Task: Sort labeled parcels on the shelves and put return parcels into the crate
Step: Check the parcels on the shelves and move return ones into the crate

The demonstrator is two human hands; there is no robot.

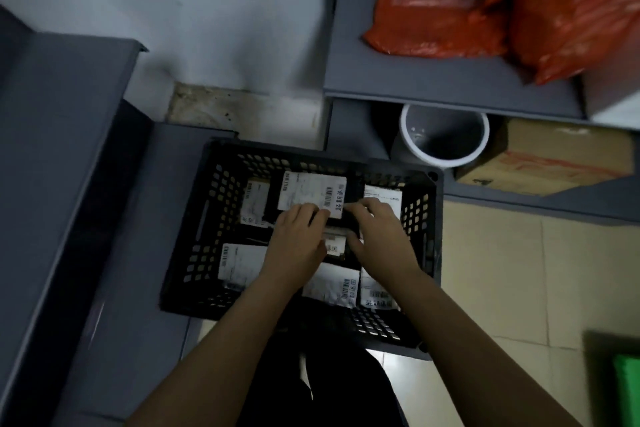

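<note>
A black lattice crate (207, 218) stands on the floor in front of me, filled with several dark parcels bearing white barcode labels. Both my hands reach down into its middle. My left hand (298, 239) has its fingers curled over the near edge of a white-labelled parcel (308, 192) at the back of the crate. My right hand (377, 236) holds the same parcel's right corner, its thumb beside a small labelled parcel (335, 243) between the two hands. More labelled parcels (242, 262) lie at the crate's left and near side.
Grey shelving (62, 149) runs along the left. On the right, a grey shelf (433, 80) carries two orange bagged parcels (436, 24); beneath it stand a white bucket (445, 135) and a cardboard box (554, 156). Something green (627, 388) shows at the lower right on the tiled floor.
</note>
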